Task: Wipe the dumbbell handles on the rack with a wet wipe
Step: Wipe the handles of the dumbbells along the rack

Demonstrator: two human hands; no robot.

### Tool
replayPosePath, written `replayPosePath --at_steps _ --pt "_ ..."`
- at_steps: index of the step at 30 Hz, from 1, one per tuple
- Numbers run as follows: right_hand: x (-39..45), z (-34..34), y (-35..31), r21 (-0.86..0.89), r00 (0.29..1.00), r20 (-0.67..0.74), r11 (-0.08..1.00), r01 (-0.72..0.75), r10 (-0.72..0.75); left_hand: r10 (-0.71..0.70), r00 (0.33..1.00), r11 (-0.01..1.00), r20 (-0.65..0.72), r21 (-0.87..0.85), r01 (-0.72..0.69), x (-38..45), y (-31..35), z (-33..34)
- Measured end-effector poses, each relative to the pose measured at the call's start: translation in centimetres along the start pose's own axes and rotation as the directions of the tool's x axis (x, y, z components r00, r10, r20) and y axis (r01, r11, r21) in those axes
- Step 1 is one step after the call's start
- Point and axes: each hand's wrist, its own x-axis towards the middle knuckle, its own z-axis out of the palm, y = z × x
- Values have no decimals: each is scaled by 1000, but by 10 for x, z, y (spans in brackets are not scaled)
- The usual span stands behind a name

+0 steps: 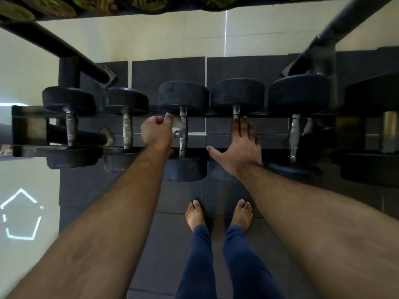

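The dumbbell rack (28, 126) ran across the view, holding a row of black dumbbells on its rails. Near the middle of that rack lay the third dumbbell (183, 98), its metal handle (183, 134) bridging the rails. The right hand (241, 145) lay flat with straight fingers over the handle of the neighbouring dumbbell (237, 94), thumb spread wide. The left hand (156, 131) was curled beside the third handle, pinching a small pale wet wipe (177, 131) against it.
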Motion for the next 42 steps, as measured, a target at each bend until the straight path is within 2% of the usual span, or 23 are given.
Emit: replayPosePath --at_steps 3,6,9,11,13,14,16,17,19,21,23,25,29,31,33,34,35,36,37,38,39,40,42 --pt "0 2 -1 -25 1000 -11 1000 -2 2 118 992 961 -45 259 -103 8 -9 -4" --pt "1 4 -3 -39 999 -36 999 -3 1 179 984 940 -9 295 -169 10 -8 0" --pt "2 6 -4 -59 999 -53 998 -14 11 272 957 910 103 296 -291 3 -6 16" --pt "1 7 -4 -61 997 -71 998 -21 17 364 913 820 185 401 -408 -5 -2 21" --pt "1 7 -3 -59 996 -84 998 -29 24 444 843 642 304 549 -536 -13 1 19" --pt "1 7 -2 -59 996 -85 998 -34 29 470 781 504 412 601 -620 -18 2 17" --pt "-1 6 -3 -55 996 -81 998 -43 38 423 632 197 649 615 -764 -27 9 7" --pt "-1 6 -4 -52 996 -79 998 -44 40 391 579 98 715 593 -799 -28 14 1" --pt "-2 6 -6 -47 996 -84 998 -47 43 431 521 58 737 553 -831 -23 25 -8" --pt "-3 6 -8 -40 995 -94 998 -48 44 563 460 62 687 520 -852 -11 33 -11" --pt "-3 6 -9 -40 994 -101 998 -46 42 645 357 -26 676 487 -873 1 31 -8" --pt "-3 6 -8 -41 994 -108 998 -38 33 625 297 -122 721 467 -876 16 15 -2" --pt "-2 6 -6 -46 992 -118 998 -39 34 500 293 -165 815 422 -892 20 2 -6" --pt "-2 7 -6 -53 994 -107 998 -41 35 372 268 -169 889 349 -922 18 11 -15" --pt "-3 6 -6 -51 994 -99 998 -42 37 143 224 -87 964 238 -967 14 24 -30" --pt "-3 6 -7 -48 994 -102 998 -40 35 43 236 -55 971 238 -970 13 29 -36" --pt "-3 6 -7 -48 993 -109 998 -41 35 7 265 -24 964 265 -964 11 33 -39" --pt "-3 6 -7 -49 993 -116 998 -42 36 56 296 12 954 296 -955 10 37 -39" --pt "-3 5 -8 -52 993 -117 998 -40 34 178 321 42 930 319 -947 9 39 -36" --pt "-3 5 -9 -55 993 -114 998 -37 30 336 334 32 881 343 -939 8 38 -30" --pt "-4 5 -9 -55 993 -114 998 -37 31 437 329 -30 837 380 -925 6 37 -24" --pt "-4 6 -10 -55 992 -118 998 -40 34 466 307 -130 830 407 -904 4 34 -17" --pt "-3 5 -10 -52 991 -125 998 -46 39 339 306 -269 889 404 -874 -5 29 -3"
